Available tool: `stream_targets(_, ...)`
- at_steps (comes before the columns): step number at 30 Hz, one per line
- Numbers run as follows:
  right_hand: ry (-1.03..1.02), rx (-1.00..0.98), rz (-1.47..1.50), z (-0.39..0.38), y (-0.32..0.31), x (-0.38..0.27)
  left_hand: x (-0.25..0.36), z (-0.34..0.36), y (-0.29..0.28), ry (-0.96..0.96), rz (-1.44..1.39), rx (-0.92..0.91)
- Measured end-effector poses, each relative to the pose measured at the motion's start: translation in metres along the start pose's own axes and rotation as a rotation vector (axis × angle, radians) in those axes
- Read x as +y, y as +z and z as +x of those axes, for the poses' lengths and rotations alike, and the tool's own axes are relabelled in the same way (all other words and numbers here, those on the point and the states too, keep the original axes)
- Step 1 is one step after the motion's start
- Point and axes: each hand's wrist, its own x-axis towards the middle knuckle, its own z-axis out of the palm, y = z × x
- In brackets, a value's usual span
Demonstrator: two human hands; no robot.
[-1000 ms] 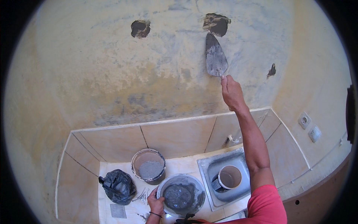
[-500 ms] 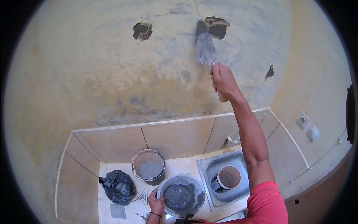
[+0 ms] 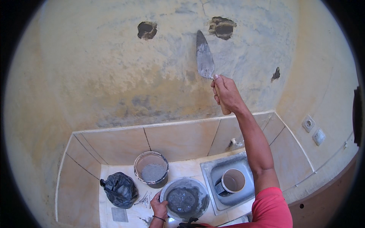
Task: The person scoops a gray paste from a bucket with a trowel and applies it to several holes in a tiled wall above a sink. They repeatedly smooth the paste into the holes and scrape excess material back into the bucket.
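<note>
My right hand [image 3: 225, 93] is closed round the wooden handle of a pointed trowel [image 3: 205, 60]. Its grey-smeared blade points up in front of the wall, below and left of a ragged hole [image 3: 222, 28]. Down on the counter, my left hand [image 3: 158, 207] grips the left rim of a round basin [image 3: 205, 186], thumb over the edge. Wet, dark grey mortar [image 3: 183, 199] lies in that basin. Another rough hole [image 3: 147, 30] opens in the wall to the left, and a small one [image 3: 275, 73] to the right.
Behind the basin stands a bucket [image 3: 165, 178] of grey powder. A black plastic bag [image 3: 121, 190] and several nail-like pieces [image 3: 145, 198] lie left. The metal sink [image 3: 209, 171] at right holds another bucket [image 3: 233, 180], beneath a tap [image 3: 236, 143]. A socket [image 3: 308, 123] and switch [image 3: 319, 136] sit on the right wall.
My right hand has drawn the trowel down and slightly left, away from the right-hand large hole, now fully uncovered. My left hand stays on the basin rim.
</note>
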Motion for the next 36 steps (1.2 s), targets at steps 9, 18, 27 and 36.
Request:
stream_targets(9, 0.005, 0.206, 0.014, 0.023, -0.013, -0.011, -0.016, -0.001, -0.005, 0.025, 0.014, 0.033)
stream_targets(18, -0.039, 0.188, -0.015, 0.031, -0.032, -0.044, -0.015, -0.001, -0.004, -0.012, -0.026, 0.022)
stream_targets(27, -0.001, 0.04, -0.061, 0.004, -0.013, -0.029, -0.013, 0.0, -0.001, -0.006, -0.038, -0.001)
stream_targets(36, 0.001, 0.114, 0.065, 0.022, -0.025, -0.018, 0.011, -0.019, 0.003, 0.079, 0.046, 0.074)
